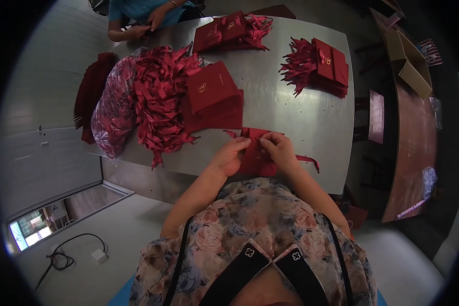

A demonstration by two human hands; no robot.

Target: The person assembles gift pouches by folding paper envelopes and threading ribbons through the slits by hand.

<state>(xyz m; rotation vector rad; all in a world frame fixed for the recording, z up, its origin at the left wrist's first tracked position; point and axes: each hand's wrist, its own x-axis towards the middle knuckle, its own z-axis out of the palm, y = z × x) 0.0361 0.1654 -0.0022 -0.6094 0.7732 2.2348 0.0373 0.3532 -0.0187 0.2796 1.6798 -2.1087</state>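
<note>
Close in front of my body, a red paper bag [255,158] is held over the near edge of the metal table. My left hand [233,154] grips its left side, thumb on top. My right hand [278,149] pinches at the bag's upper right part; what lies between the fingertips is too small to make out. A red ribbon [309,161] sticks out to the right of my right hand. Just beyond my left hand lies a stack of flat red bags [214,94] with gold print. Left of that stack is a big heap of red ribbons [160,92].
The metal table [270,102] also bears a clear plastic bag [112,102] at left and ribboned bag stacks at the back [224,31] and right [331,64]. A co-worker's hands [150,23] are at the far left edge. An open cardboard box [410,64] stands far right.
</note>
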